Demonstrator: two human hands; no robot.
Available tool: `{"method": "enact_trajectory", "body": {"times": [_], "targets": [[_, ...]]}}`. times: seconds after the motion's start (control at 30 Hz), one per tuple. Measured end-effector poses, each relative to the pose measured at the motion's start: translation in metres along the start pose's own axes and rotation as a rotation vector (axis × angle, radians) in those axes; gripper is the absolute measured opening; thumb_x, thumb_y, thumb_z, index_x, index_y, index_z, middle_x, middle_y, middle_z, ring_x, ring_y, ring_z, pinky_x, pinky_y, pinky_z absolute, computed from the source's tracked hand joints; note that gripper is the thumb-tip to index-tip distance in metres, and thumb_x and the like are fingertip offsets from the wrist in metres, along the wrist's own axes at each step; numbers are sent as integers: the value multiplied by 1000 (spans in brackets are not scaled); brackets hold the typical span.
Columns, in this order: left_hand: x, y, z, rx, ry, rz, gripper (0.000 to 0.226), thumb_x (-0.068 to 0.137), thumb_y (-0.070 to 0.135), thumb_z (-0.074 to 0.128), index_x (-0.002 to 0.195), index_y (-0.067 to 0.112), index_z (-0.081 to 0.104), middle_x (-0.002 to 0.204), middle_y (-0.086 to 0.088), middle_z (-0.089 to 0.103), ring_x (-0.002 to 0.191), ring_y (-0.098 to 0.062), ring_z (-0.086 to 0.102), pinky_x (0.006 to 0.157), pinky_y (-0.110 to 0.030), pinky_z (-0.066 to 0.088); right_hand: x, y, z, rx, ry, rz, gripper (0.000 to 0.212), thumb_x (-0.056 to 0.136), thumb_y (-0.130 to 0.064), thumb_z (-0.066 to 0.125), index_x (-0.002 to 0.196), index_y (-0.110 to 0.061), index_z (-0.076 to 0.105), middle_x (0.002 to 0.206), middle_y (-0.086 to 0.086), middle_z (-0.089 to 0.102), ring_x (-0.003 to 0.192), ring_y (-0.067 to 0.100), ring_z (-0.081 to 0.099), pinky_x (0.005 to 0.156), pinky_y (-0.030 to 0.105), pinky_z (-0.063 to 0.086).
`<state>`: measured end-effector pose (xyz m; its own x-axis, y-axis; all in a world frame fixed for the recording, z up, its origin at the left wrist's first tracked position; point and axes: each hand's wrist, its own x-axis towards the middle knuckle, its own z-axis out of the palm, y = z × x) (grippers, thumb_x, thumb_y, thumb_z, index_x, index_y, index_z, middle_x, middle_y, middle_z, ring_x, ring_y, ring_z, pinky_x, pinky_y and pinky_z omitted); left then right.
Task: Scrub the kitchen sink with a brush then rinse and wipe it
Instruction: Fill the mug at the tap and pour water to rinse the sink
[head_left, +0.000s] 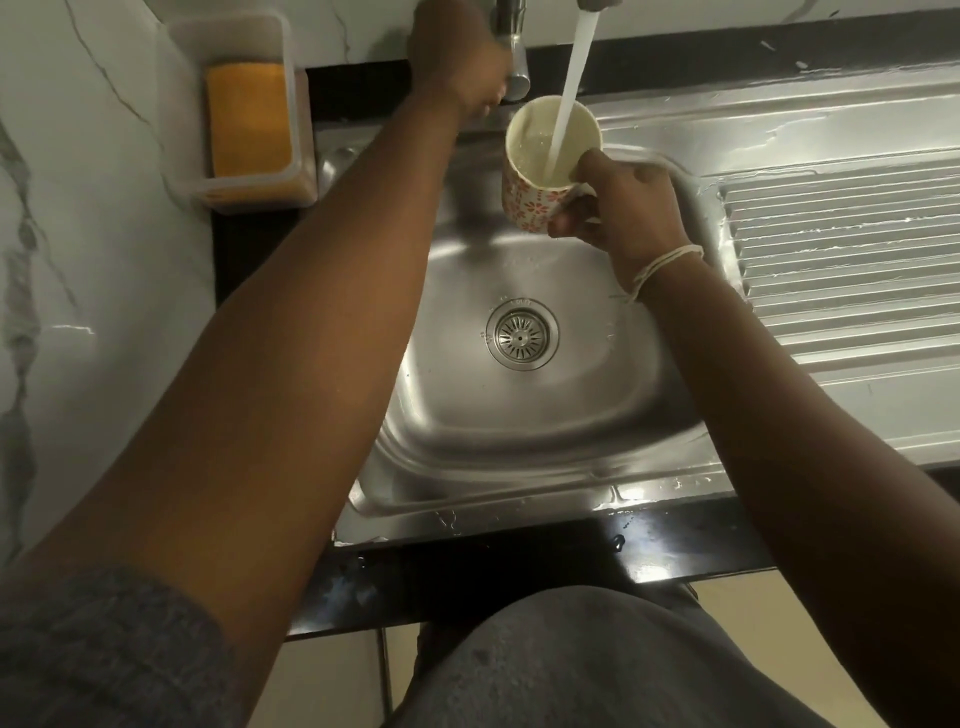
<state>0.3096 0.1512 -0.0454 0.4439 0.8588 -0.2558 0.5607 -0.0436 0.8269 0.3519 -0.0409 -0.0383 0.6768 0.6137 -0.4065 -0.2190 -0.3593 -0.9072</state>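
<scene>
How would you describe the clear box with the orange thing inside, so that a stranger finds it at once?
Start at the steel sink and look to its far left corner, beside the tap. There, against the marbled wall, stands a clear plastic box holding an orange sponge. It is the only orange thing here; the mug in the right hand is white with red flowers.

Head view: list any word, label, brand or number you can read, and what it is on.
Nothing legible.
Drain ring: small stamped marks, too small and blurred to read.
Mug: red flower pattern only, no text.
Container with the orange sponge: no label visible.
</scene>
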Motion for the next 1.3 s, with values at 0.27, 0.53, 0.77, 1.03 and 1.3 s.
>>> {"method": "enact_trajectory", "body": {"times": [0.27, 0.53, 0.77, 1.03, 1.3], "targets": [[-19, 2, -6, 358, 78, 342, 18, 91, 32, 60, 78, 19, 63, 87, 2, 65, 78, -5, 61, 58, -5, 38, -20, 59, -32, -77, 46, 206, 27, 95, -29, 63, 95, -1, 67, 87, 13, 70, 77, 30, 74, 67, 46, 62], [-68, -115, 11, 481, -71, -18, 27, 78, 23, 73, 98, 6, 68, 99, -7, 70, 91, -22, 67, 68, -24, 45, 21, 81, -38, -680, 52, 300, 45, 89, -35, 56, 107, 5, 67, 89, 16, 68, 83, 31, 68, 74, 39, 53], [-93, -138, -22, 540, 55, -130, 34, 84, 3, 59, 117, 8, 64, 120, -11, 64, 112, -28, 61, 88, -29, 48, 34, 64, 50, -1105, -269, 122, 29, 88, -28, 52, 83, -2, 63, 69, 8, 60, 69, 29, 67, 56, 25, 43], [-97, -137, -37, 568, 15, -133, 34, 83, -2, 58, 115, 8, 64, 118, -7, 65, 107, -24, 63, 77, -25, 47, -17, 57, 69, -1389, -808, 314, 27, 95, -21, 56, 105, 3, 62, 87, 18, 60, 56, 37, 72, 62, 45, 62], [-110, -129, -17, 573, -109, -136, 30, 78, -3, 59, 106, 4, 66, 107, -9, 66, 97, -28, 66, 73, -30, 51, 10, 34, -2, -1562, -532, 337, 27, 92, -23, 54, 89, -1, 71, 72, 4, 75, 49, 25, 71, 62, 35, 61]]}}
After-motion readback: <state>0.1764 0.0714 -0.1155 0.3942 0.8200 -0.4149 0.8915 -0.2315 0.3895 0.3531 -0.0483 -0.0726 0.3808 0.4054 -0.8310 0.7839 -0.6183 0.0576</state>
